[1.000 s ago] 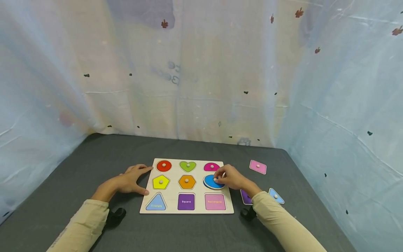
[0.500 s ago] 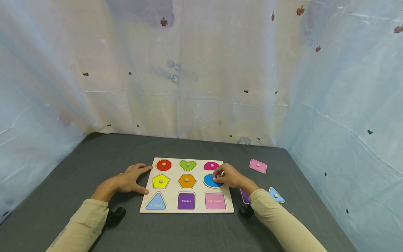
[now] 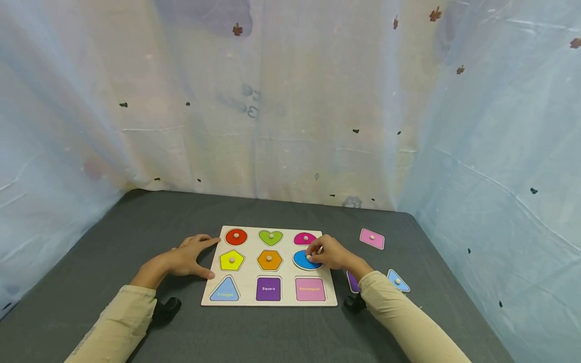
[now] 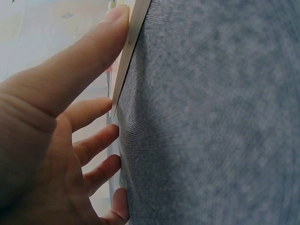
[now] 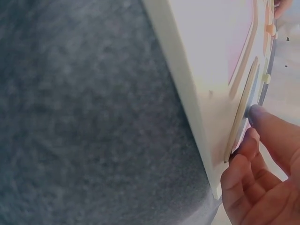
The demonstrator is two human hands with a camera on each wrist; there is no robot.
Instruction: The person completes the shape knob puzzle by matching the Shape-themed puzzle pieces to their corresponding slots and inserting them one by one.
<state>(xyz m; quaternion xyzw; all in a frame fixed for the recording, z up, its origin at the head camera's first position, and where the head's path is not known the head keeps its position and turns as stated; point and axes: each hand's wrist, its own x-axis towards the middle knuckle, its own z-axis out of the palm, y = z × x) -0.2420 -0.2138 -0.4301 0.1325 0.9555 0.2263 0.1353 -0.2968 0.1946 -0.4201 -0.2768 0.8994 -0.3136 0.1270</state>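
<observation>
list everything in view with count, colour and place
puzzle board: 1, pale wood, on table
circle: 1, red, board's back left
heart: 1, green, back middle
half-circle: 1, magenta, back right
pentagon: 1, yellow, middle left
hexagon: 1, orange, board centre
oval: 1, blue, middle right
bare slots: 3, light blue, purple, pink, front row
loose tiles: 3, pink, purple, light blue, right of board, purple partly hidden
table: 1, dark grey, under board
sheeting: count unclear, pale, beyond table
wrist gear: 2, black, at wrists
sleeves: 2, beige, forearms
left hand: 1, bare, at board's left edge
right hand: 1, bare, gripping oval's knob
</observation>
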